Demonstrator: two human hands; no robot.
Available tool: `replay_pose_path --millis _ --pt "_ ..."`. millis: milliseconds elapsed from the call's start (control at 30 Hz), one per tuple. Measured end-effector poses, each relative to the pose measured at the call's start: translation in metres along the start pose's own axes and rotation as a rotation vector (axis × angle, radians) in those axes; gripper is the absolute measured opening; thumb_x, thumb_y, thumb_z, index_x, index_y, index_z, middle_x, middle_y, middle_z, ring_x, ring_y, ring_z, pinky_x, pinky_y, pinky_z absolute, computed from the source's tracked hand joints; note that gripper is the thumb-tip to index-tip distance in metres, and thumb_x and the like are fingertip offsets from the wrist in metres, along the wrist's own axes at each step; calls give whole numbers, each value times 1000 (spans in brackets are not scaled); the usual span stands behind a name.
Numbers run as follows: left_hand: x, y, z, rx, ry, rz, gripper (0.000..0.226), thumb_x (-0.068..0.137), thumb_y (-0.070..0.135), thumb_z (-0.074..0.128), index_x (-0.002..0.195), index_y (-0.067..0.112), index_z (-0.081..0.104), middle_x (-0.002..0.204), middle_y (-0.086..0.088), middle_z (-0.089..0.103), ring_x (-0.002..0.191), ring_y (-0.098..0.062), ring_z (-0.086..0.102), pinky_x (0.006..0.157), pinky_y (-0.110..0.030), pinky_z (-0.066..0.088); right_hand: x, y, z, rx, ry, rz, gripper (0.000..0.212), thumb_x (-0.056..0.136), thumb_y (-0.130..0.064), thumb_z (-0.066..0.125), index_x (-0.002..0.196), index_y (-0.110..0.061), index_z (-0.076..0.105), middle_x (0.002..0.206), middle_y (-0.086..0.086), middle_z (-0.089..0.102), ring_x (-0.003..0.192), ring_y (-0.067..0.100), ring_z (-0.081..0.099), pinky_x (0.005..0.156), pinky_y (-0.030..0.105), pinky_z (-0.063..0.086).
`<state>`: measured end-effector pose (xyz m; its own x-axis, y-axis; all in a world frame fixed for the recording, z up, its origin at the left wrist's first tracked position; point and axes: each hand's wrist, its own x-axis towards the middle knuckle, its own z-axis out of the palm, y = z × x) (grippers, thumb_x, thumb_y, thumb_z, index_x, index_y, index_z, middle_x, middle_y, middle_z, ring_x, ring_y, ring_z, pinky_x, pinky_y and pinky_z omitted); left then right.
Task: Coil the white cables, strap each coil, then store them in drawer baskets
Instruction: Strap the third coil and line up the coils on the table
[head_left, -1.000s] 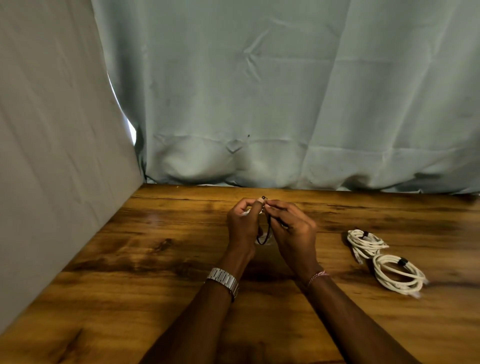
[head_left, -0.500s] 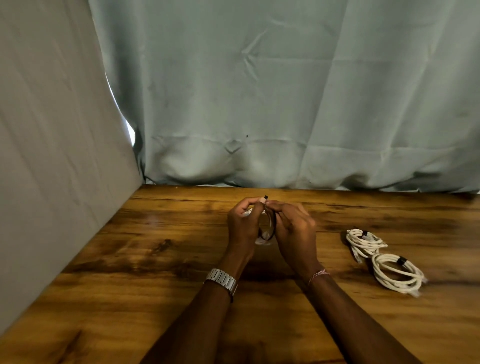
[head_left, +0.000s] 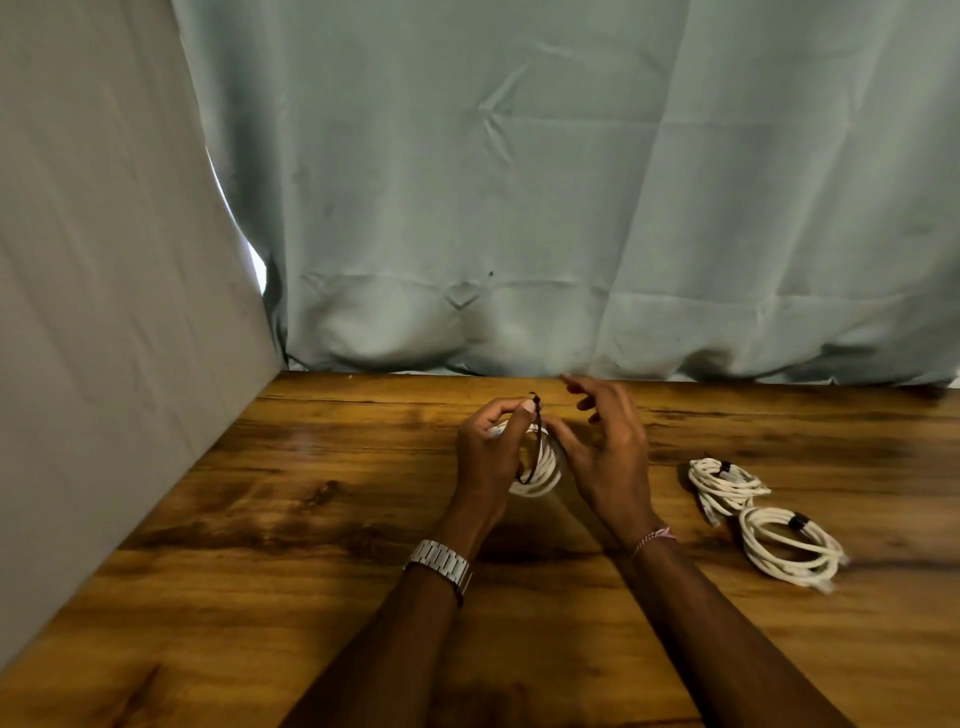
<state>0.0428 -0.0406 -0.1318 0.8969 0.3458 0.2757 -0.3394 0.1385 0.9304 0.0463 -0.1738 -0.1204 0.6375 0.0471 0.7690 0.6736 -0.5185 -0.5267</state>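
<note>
Above wooden table (head_left: 270, 519), left hand (head_left: 485, 457) pinching strap (head_left: 535, 441) on white coil (head_left: 540, 467), right hand (head_left: 605, 452) fingers spread, grip apart

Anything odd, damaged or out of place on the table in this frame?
Nothing stands out. The left hand holds a white coil with a dark strap around it. Two strapped coils lie neatly at the right on the table. No drawer baskets are in view.

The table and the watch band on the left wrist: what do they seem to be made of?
The table looks like wood or a wood-look laminate: brown grain with dark knots under a glossy sheen. Which one, I cannot tell. The watch band looks like metal: silver, shiny, in linked segments.
</note>
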Motion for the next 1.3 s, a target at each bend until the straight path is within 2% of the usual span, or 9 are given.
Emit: replay_pose_path --millis 133,267,367,467,567,767,900,1067,1300 --pt "-3 7 3 -53 -46 -58 10 93 15 67 92 12 76 82 -3 74 72 -11 68 66 -24 54 1 -7 0 232 -11 158 12 99 -22 63 107 -23 72 102 -3 71 94 13 67 79 25 55" --pt "-5 8 2 -67 -195 -129 11 93 14 67 87 14 77 87 -11 75 77 -18 69 70 -29 54 5 -8 0 852 -167 686 32 96 -32 65 95 -2 75 100 29 71 89 33 67 88 46 54" --pt "-5 8 2 -36 -264 -132 13 94 14 66 89 9 77 87 -10 76 76 -20 69 69 -29 55 10 -3 -8 1038 -186 811 18 86 -18 73 97 -3 74 88 19 70 84 28 63 87 42 53" --pt "-7 9 3 -5 -285 -197 14 95 16 64 90 8 75 71 0 72 54 -17 54 44 -21 39 20 2 -15 1043 51 818 12 87 -24 71 87 -13 68 72 -1 61 67 11 53 63 21 50" --pt "-8 6 4 12 -299 -233 17 96 15 63 95 1 72 59 3 62 42 -10 38 38 -16 22 28 10 -23 955 259 776 15 95 -32 63 92 -17 64 74 -6 65 68 9 55 55 17 48" --pt "-9 10 5 1 -254 -258 15 96 15 63 93 3 71 59 3 63 39 -3 47 38 -12 29 9 -5 -9 976 -189 806 30 85 -30 70 101 -4 73 103 16 73 95 26 68 92 42 55" --pt "-8 10 5 -17 -241 -273 20 95 14 63 98 -5 69 67 -3 67 40 -4 49 37 -12 29 10 -6 -4 923 -80 806 22 90 -29 70 87 -8 76 84 12 72 73 17 67 77 34 56" --pt "-9 6 7 12 -293 -271 13 97 14 61 92 5 68 50 10 58 38 -4 34 40 -15 23 14 3 -12 966 69 817 30 91 -35 66 101 -7 74 83 3 71 61 8 63 53 19 51" --pt "-6 3 3 -16 -251 -298 14 94 17 64 90 7 72 71 -8 66 42 -8 49 37 -14 27 7 -3 -7 934 -172 829 23 83 -24 75 92 -3 75 89 18 72 83 27 65 89 45 52"
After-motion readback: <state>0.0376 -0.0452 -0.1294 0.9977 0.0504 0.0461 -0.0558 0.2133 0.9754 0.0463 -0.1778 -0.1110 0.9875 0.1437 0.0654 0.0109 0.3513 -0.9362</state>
